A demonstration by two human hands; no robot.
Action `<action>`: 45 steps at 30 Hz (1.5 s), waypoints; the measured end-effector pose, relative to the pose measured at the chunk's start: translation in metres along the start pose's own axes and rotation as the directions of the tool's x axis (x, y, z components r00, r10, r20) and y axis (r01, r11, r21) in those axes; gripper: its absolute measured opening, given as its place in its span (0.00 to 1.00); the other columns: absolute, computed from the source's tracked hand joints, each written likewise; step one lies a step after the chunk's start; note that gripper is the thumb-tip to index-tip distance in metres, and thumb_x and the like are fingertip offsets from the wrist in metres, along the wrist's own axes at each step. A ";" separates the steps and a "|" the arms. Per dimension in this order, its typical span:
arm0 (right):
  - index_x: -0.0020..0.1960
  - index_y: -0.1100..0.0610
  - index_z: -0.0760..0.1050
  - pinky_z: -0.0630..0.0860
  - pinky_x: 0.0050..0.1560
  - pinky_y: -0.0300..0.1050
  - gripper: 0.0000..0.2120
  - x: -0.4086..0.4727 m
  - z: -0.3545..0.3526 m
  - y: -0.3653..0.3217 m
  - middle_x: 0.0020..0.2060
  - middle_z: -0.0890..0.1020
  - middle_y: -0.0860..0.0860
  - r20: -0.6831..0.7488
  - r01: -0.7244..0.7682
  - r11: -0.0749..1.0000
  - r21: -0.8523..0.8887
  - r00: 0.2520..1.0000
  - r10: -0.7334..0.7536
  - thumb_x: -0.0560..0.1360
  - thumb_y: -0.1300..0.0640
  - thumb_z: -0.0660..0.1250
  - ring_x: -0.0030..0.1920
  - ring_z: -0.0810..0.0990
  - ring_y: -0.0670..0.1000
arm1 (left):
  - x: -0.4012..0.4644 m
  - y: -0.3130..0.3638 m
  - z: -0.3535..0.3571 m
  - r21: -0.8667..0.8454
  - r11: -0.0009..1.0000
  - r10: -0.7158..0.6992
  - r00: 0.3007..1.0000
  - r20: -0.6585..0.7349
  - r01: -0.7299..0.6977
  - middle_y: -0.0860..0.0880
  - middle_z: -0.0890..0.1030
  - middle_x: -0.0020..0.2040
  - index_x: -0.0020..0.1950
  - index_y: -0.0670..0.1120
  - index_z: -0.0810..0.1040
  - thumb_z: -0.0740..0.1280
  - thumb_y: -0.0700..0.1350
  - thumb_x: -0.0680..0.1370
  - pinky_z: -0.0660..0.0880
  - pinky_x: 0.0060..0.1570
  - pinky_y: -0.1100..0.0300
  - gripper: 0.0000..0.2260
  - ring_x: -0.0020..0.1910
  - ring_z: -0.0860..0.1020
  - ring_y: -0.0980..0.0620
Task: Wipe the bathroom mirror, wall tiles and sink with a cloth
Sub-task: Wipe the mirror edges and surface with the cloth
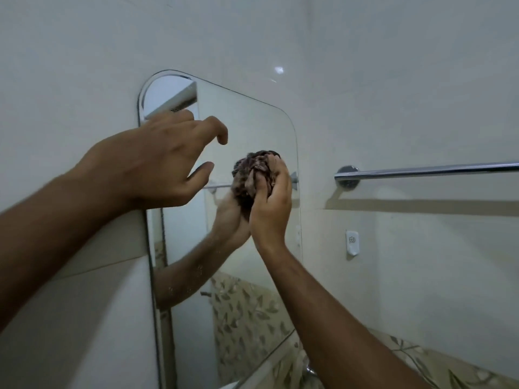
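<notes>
My right hand [269, 209] fingers bunch the cloth [254, 175] against the mirror [252, 127]; left hand [165, 161] fingers spread, white tiles [393, 80] around.

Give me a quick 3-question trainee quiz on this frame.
1. True or false: the right hand holds the cloth bunched against the mirror.
2. Which describes the left hand? A) grips the rail B) empty, fingers loosely curled, near the mirror's upper left C) holds a bottle
3. What chrome fixture is on the wall right of the mirror?

Key: 1 true; 2 B; 3 the rail.
</notes>
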State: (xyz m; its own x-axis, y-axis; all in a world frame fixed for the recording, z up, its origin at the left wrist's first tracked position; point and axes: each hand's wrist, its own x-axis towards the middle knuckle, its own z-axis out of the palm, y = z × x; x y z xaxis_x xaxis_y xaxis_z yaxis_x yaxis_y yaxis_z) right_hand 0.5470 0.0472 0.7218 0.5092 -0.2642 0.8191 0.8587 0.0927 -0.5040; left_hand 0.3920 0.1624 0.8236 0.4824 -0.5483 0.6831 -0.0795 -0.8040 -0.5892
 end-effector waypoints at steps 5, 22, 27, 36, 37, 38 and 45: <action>0.80 0.53 0.59 0.56 0.74 0.28 0.25 -0.057 -0.005 -0.024 0.79 0.61 0.48 0.193 0.194 0.981 -0.030 0.964 -0.185 0.85 0.56 0.58 0.78 0.59 0.44 | -0.001 0.001 0.000 -0.028 0.999 -0.020 1.000 0.006 0.020 0.53 0.74 0.43 0.64 0.53 0.67 0.57 0.53 0.74 0.69 0.54 0.52 0.18 0.48 0.71 0.50; 0.80 0.51 0.59 0.55 0.75 0.28 0.24 -0.025 -0.017 0.004 0.79 0.62 0.46 0.230 0.180 0.980 -0.082 0.961 -0.157 0.85 0.53 0.58 0.78 0.58 0.41 | 0.004 -0.015 0.011 0.033 0.997 0.064 0.998 0.021 -0.065 0.54 0.74 0.37 0.60 0.58 0.68 0.54 0.55 0.74 0.64 0.45 0.56 0.15 0.40 0.71 0.52; 0.75 0.55 0.67 0.65 0.75 0.49 0.20 0.023 -0.024 0.037 0.72 0.71 0.51 0.043 0.021 0.999 -0.046 0.999 -0.019 0.83 0.56 0.61 0.74 0.68 0.48 | 0.005 -0.015 0.015 0.119 0.987 0.107 0.994 0.039 -0.111 0.56 0.81 0.39 0.55 0.54 0.72 0.52 0.54 0.75 0.61 0.43 0.56 0.14 0.40 0.70 0.51; 0.76 0.55 0.65 0.62 0.75 0.37 0.21 -0.003 -0.027 0.050 0.74 0.69 0.47 0.071 0.098 0.989 -0.107 0.993 -0.090 0.84 0.53 0.60 0.75 0.65 0.44 | 0.004 -0.011 0.013 0.169 0.978 0.127 0.992 0.008 -0.126 0.55 0.81 0.39 0.55 0.53 0.73 0.53 0.53 0.75 0.64 0.46 0.54 0.14 0.43 0.76 0.47; 0.75 0.55 0.67 0.63 0.75 0.36 0.20 0.006 -0.028 0.054 0.72 0.70 0.47 0.057 0.091 0.990 -0.103 0.995 -0.086 0.84 0.54 0.60 0.73 0.67 0.44 | 0.004 -0.011 0.013 0.180 0.974 0.140 0.990 0.003 -0.138 0.55 0.80 0.38 0.55 0.53 0.73 0.53 0.52 0.75 0.63 0.46 0.55 0.13 0.43 0.75 0.47; 0.74 0.56 0.68 0.64 0.74 0.37 0.19 0.016 -0.030 0.060 0.71 0.72 0.48 0.016 0.045 0.995 -0.088 0.999 -0.043 0.83 0.56 0.61 0.72 0.69 0.45 | 0.004 -0.012 0.013 0.192 0.970 0.153 0.988 0.002 -0.151 0.54 0.80 0.38 0.55 0.53 0.73 0.53 0.52 0.76 0.61 0.46 0.56 0.13 0.42 0.75 0.48; 0.74 0.56 0.68 0.65 0.73 0.41 0.19 0.023 -0.033 0.071 0.70 0.73 0.51 -0.089 -0.129 0.986 -0.103 0.989 0.120 0.84 0.56 0.60 0.71 0.70 0.49 | 0.003 -0.012 0.012 0.191 0.967 0.173 0.985 -0.015 -0.167 0.54 0.81 0.40 0.57 0.53 0.71 0.52 0.53 0.76 0.61 0.48 0.56 0.14 0.44 0.74 0.49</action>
State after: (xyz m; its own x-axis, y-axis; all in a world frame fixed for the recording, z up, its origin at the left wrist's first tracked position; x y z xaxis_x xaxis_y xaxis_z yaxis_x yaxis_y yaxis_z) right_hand 0.6176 0.0159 0.6964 0.6010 -0.3358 0.7253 0.7756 0.0261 -0.6307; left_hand 0.4044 0.1735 0.8275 0.4481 -0.6828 0.5771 0.0092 -0.6420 -0.7667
